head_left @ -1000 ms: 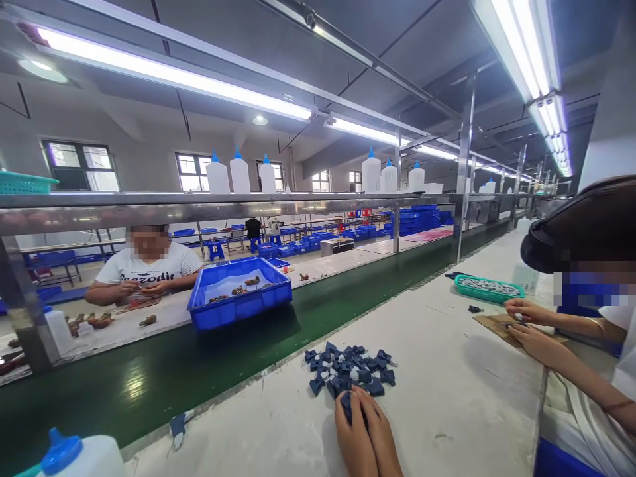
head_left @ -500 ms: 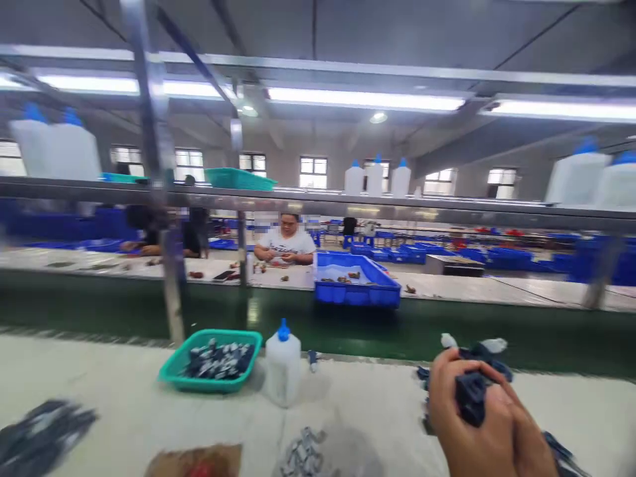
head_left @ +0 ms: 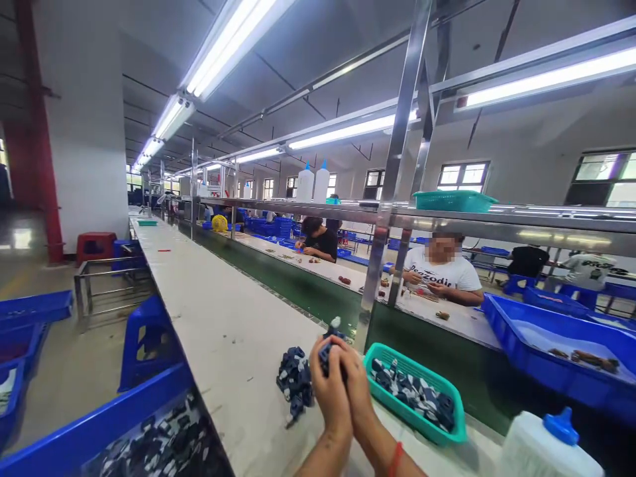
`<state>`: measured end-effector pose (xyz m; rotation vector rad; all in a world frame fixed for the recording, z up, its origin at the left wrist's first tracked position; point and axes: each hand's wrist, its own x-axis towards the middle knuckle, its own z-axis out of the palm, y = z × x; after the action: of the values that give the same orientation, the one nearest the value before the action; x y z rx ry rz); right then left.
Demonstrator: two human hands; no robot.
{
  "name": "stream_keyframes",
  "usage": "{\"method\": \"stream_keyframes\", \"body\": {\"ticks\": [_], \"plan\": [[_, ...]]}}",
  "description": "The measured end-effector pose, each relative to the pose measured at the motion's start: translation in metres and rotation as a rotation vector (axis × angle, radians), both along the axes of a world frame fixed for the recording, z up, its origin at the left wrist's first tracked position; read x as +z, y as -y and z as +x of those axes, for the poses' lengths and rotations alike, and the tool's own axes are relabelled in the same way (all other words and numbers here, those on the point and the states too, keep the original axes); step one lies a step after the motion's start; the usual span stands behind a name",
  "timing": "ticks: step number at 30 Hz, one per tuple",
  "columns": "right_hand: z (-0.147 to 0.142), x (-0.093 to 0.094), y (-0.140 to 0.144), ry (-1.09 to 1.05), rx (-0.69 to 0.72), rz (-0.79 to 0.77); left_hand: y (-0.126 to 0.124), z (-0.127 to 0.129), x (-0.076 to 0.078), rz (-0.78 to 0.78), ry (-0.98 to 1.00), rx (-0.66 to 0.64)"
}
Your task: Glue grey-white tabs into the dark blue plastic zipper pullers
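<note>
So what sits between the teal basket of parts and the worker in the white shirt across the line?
In the head view, the green conveyor belt and a steel post lie between the teal basket and the worker in the white shirt.

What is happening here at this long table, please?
A person sits at a long white table and holds a small dark blue part in front of them, with the left hand and the right hand pressed together around it. A pile of similar parts lies just to the left of the hands, and a green basket with more parts stands to the right. Across the green belt, other people work at their own table.
</note>
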<state>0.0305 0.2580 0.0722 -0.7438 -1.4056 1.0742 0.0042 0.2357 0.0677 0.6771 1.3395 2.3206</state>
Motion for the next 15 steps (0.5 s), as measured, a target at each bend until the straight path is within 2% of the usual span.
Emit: {"method": "stream_keyframes", "body": {"ticks": [3,5,7,9,11,13,15], "plan": [[-0.069,-0.041,-0.005,0.111,0.118,-0.002,-0.011,-0.073,-0.052,-0.113,0.008,0.139],[-0.093,-0.062,-0.006,0.212,0.158,0.022,-0.010,-0.109,-0.080,-0.204,-0.010,0.203],[-0.103,-0.073,-0.009,0.324,0.193,0.069,-0.007,-0.134,-0.095,-0.318,-0.030,0.265],[-0.104,-0.073,-0.012,0.426,0.221,0.128,-0.006,-0.146,-0.095,-0.434,-0.051,0.310],[-0.098,-0.063,-0.013,0.514,0.221,0.182,-0.010,-0.140,-0.081,-0.533,-0.086,0.303],[-0.083,-0.047,-0.013,0.597,0.183,0.209,-0.019,-0.112,-0.059,-0.587,-0.163,0.225],[-0.053,-0.028,-0.010,0.669,0.154,0.230,-0.029,-0.063,-0.038,-0.564,-0.317,0.071]]}}
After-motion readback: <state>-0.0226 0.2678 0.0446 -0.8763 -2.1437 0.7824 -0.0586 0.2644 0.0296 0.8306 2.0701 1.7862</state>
